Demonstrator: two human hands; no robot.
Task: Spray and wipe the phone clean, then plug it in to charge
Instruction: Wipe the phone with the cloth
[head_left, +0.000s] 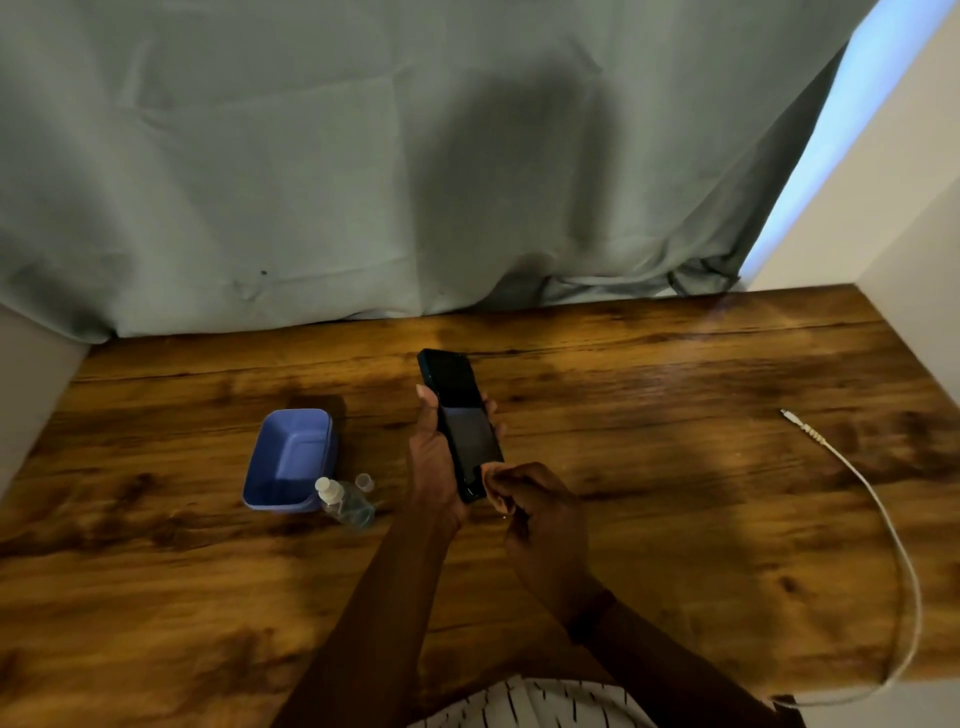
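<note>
Facing up: phone (462, 415) w/ dark screen

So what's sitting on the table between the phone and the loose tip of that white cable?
Nothing. In the head view, only bare wooden table lies between the phone, held in the left hand, and the cable tip.

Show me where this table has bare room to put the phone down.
Bare table lies between the phone and the cable, and left of the blue tub. Crowded: tub, spray bottle and cap cluster beside the left hand.
</note>
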